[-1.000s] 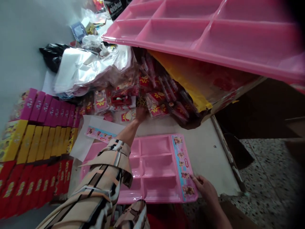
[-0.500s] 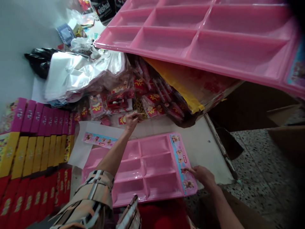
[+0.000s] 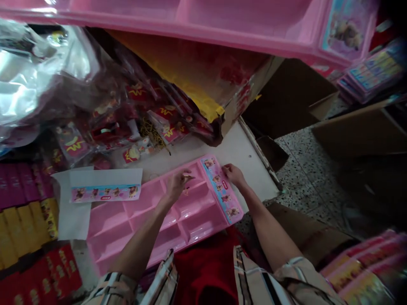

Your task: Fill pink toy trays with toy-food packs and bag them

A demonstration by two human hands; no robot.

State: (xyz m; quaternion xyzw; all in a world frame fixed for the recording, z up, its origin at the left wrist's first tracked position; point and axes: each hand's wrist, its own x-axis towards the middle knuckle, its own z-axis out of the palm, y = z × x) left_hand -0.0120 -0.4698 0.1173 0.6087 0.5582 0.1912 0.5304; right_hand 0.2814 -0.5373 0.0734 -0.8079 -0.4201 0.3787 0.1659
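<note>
A pink plastic tray (image 3: 199, 222) with several compartments lies on the table in front of me, a blue and pink label strip (image 3: 225, 197) along its right end. Over its upper compartments, my left hand (image 3: 176, 185) is closed in a pinch on a thin gold twist tie (image 3: 188, 176). My right hand (image 3: 234, 174) has its fingers closed at the tray's right edge, beside the upper part of the label. A pile of gold twist ties (image 3: 152, 131) rests farther back, next to small red packaged items (image 3: 170, 132).
A second pink tray (image 3: 152, 19) hangs over the top of the view. A loose label strip (image 3: 106, 192) lies on white paper (image 3: 73, 220) to the left. Purple, yellow and red boxes (image 3: 52, 271) stand at far left. Cardboard boxes (image 3: 359, 131) and speckled floor are at right.
My left hand has come away from the twist tie pile to above the tray. My right hand has moved up along the tray's right edge. The view has turned rightward.
</note>
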